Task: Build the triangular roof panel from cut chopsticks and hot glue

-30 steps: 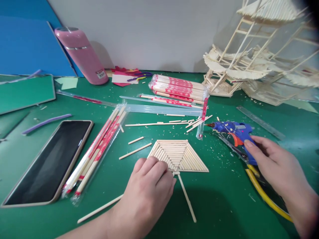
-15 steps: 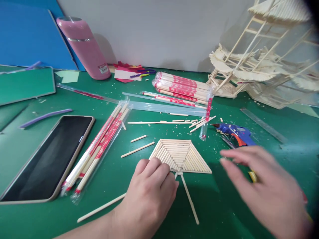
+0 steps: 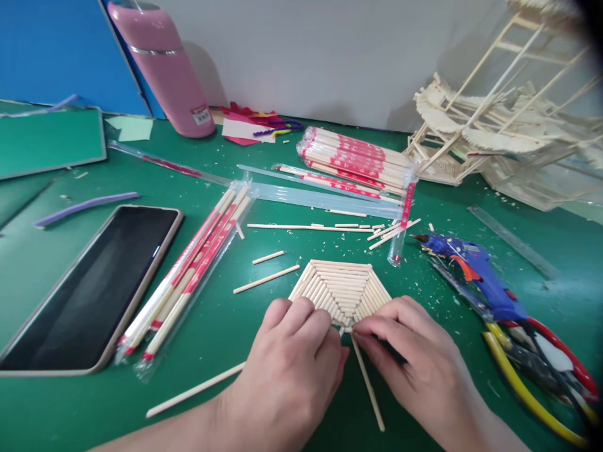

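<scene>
A fan-shaped panel of thin wooden sticks lies flat on the green table, its sticks meeting at a centre point toward me. My left hand is closed at the panel's near left edge; its fingertips and whatever they hold are hidden. At the centre point my right hand pinches the panel's near edge between thumb and forefinger. One loose-ended stick runs from that centre toward me, between my hands. Another long stick emerges from under my left hand.
A blue glue gun and yellow-and-red-handled pliers lie at right. Wrapped stick packs and a phone are at left. Behind stand a pink bottle and a wooden stick model. Cut pieces lie beyond the panel.
My right hand has moved left from beside the glue gun to the panel's centre and closed there. My left hand stays at the panel. The view has shifted slightly, showing the pliers.
</scene>
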The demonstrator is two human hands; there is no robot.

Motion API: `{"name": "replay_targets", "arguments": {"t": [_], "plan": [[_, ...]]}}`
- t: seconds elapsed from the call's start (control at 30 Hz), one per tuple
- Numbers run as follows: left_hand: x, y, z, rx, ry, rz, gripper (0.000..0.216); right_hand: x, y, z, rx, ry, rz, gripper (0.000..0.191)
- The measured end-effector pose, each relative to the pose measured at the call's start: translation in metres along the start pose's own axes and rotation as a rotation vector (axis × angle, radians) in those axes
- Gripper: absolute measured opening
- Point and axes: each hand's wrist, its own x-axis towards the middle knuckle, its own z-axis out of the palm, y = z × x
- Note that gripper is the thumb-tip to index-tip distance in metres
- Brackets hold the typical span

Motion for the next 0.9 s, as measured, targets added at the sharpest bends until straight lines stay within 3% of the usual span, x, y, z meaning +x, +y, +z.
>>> {"name": "replay_targets", "arguments": {"t": [0.23, 0.9], "plan": [[-0.0014, 0.0009, -0.0021, 0.01, -0.065, 0.025, 0.013, 0.0021, -0.001, 0.0007, -0.003, -0.059, 0.016, 0.011], [-0.0029, -0.0011, 0.0023, 0.019, -0.041, 0.039, 0.012, 0.0043, -0.0043, 0.0015, -0.068, -0.041, -0.041, 0.015]]}}
